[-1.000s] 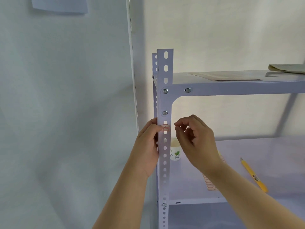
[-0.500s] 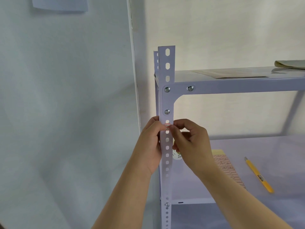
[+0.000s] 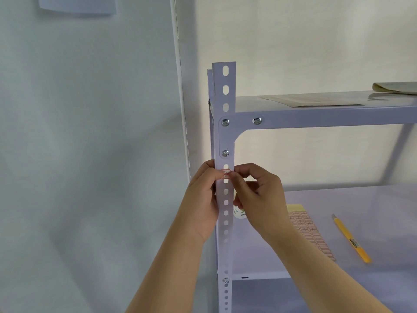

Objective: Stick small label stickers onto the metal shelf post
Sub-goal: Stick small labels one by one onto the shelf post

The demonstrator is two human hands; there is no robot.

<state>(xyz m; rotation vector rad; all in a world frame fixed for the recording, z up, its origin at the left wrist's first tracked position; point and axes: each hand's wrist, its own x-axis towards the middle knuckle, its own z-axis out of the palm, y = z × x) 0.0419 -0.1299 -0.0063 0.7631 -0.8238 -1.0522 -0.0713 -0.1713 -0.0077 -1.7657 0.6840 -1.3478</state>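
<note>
Since a second ago, the right hand (image 3: 259, 195) has been brought in against the shelf post (image 3: 225, 199), where the label sticker (image 3: 226, 173) is pressed.

Upright stands the post, long axis vertical; the left hand (image 3: 203, 199) is wrapped around its left edge. Both thumbs pinch the red-lined sticker, lying crosswise below the bolt (image 3: 225, 152). Its print is too small to read. A sticker sheet (image 3: 309, 231) and yellow knife (image 3: 350, 239) lie on the shelf (image 3: 372, 211).

Lower shelf (image 3: 372, 199): sticker sheet (image 3: 309, 231), yellow cutter (image 3: 350, 238).
</note>
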